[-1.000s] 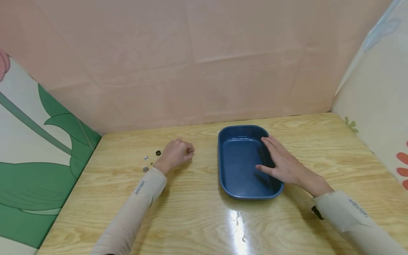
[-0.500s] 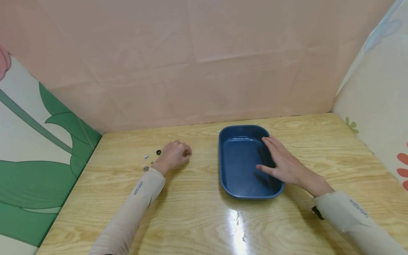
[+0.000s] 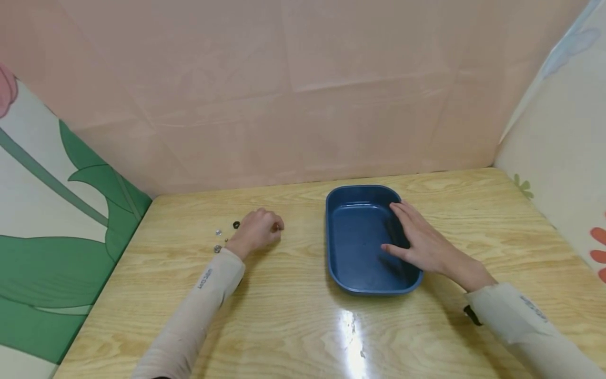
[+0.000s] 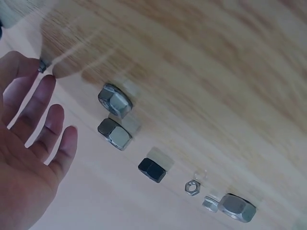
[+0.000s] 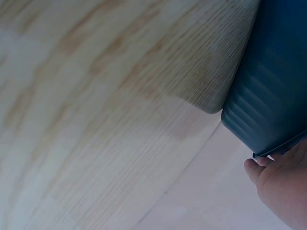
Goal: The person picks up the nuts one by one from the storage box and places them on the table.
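Note:
In the head view my left hand [image 3: 258, 231] is low over the table, left of the tray. The left wrist view shows its thumb and index finger pinching a small hex nut [image 4: 42, 66], the other fingers spread. Close by lie a black nut [image 3: 236, 225], a silver nut [image 3: 218, 232] and a larger grey nut [image 3: 218, 249]. My right hand [image 3: 423, 245] rests at the right rim of a deep blue tray [image 3: 333, 275], fingers extended along the rim and thumb over the inside. In the right wrist view its fingertips are at the rim.
Several hex nuts of different sizes, among them a dark nut [image 4: 152, 169] and a large silver nut [image 4: 237, 207], lie in a loose row on the wood-grain table [image 3: 284, 326]. A pink sheet [image 3: 303, 105] stands behind the table, with printed panels at both sides.
My left hand has drawn slightly back to the left, its fingers closer to the table; the small item seen at its fingertips is now hidden in the head view. The right hand stays at the tray.

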Tool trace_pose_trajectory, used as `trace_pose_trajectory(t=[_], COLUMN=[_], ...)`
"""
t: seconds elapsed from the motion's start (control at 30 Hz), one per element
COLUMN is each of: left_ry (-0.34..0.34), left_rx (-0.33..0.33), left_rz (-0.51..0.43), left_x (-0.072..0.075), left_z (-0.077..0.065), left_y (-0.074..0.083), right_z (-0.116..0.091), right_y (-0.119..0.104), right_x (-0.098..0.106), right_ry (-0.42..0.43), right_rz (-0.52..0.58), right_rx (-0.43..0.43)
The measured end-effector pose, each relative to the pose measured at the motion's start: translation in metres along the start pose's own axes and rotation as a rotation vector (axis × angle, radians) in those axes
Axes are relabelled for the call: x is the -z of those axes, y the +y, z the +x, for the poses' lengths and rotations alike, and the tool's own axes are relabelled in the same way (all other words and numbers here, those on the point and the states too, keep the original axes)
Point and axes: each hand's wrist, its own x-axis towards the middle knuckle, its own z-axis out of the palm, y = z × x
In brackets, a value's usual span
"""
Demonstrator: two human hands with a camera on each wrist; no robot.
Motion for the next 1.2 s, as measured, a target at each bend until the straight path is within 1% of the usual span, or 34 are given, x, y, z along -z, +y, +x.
trace_pose_trajectory(t=[0.27, 0.37, 0.47, 0.67, 0.9, 1.03, 1.2], left_ry=[-0.016, -0.018, -0.006, 0.047, 0.102, 0.144, 0.209], left_rx=[-0.001, 0.0, 0.001, -0.003, -0.013, -0.029, -0.044], left_rz=[0.014, 0.004, -0.015, -0.03, -0.021, -0.022, -0.015], left_x=[-0.002, -0.001, 0.0, 0.002, 0.005, 0.008, 0.013], left_z=[0.001, 0.001, 0.001, 0.001, 0.002, 0.002, 0.002], left_y=[-0.001, -0.001, -0.001, 0.003, 0.011, 0.017, 0.026], right_z=[0.001, 0.001, 0.001, 0.001, -0.001, 0.001, 0.005], right_y=[0.001, 0.001, 0.003, 0.005, 0.005, 0.005, 0.007], right_x=[-0.001, 0.0, -0.001, -0.001, 0.004, 0.007, 0.012], right_ry=[0.006, 0.014, 0.023, 0.026, 0.025, 0.064, 0.127], right_rz=[-0.001, 0.006, 0.004, 0.012, 0.063, 0.061, 0.023], right_rx=[0.008, 0.002, -0.001, -0.012, -0.043, -0.019, -0.001])
